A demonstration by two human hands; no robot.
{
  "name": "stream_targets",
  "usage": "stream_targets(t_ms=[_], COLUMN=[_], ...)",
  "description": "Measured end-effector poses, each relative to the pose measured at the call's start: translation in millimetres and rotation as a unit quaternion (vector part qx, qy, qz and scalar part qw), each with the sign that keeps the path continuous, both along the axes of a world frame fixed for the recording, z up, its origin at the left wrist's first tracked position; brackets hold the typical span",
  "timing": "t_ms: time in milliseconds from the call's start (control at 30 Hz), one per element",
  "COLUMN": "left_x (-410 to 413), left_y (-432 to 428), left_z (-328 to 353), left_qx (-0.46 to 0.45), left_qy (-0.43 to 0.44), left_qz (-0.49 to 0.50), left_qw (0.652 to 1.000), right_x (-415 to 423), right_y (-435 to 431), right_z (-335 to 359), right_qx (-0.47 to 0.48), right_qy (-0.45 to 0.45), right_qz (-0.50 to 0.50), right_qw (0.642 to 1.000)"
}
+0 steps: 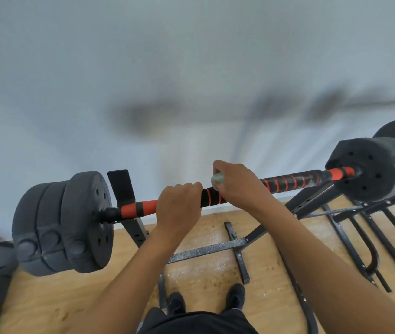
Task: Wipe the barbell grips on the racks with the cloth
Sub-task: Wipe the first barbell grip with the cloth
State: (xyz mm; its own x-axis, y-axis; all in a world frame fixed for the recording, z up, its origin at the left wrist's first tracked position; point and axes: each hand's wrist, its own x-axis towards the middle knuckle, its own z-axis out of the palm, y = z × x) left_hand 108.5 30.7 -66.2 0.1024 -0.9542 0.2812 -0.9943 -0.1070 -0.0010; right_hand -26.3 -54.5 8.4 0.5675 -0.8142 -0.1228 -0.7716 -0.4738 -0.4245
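Foam padding banded in black and orange sleeves the long barbell [288,183], which lies across the top of the black steel rack [128,213]. One end sits by the rack's left upright and the other over its right-hand frame. A stack of dark grey round weight plates [63,225] loads the left end and a like stack [375,169] loads the right. The bar is probably heavy enough to sit firm under rubbing, though it may roll in its cradles.

The left hand [179,206] wraps over the padding left of the middle, fingers curled round it, and I judge that it steadies the bar. Just beside it, the right hand [238,186] closes on a small pale green-white cloth [217,180], bunched and pressed on top of the padding; only a corner of it shows. The cloth looks soft and light and should fold round the bar. The foam is ribbed and squashy and likely to drag rather than slip, so a wrapped hold with short strokes suits it.

Toward the rack's right side the padding runs free up to the plates, with pale dusty streaks there. Leftward, the holding hand and the upright bound the stroke. A pale wall [191,68] stands behind the bar. Wooden floor [203,268], the rack's cross-bars and black shoes [236,296] lie below. Another black tube frame [370,237] stands at the right.
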Motion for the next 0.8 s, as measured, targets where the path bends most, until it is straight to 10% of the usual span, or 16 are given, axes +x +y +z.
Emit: stream_targets(t_ms=[133,300,500,633,800], left_x=[10,30,11,5,18], left_y=[-18,-43,-18,1,-17], left_z=[25,45,22,-3,29], left_qx=[0.194,0.451,0.190,-0.011,0.224], left_qy=[0.096,0.336,0.081,-0.021,0.082], left_qz=[0.008,-0.007,0.009,-0.009,-0.009], left_qw=[0.976,0.827,0.978,1.000,0.971], right_x=[-18,-14,9,18,13], right_y=[12,4,-13,-22,-21], right_z=[8,3,-8,-5,-1], right_qx=[0.028,0.010,-0.023,0.010,0.039], right_qy=[-0.009,0.014,0.078,0.095,0.081], right_qz=[0.027,0.044,0.051,0.060,0.064], right_qw=[0.999,0.999,0.995,0.994,0.994])
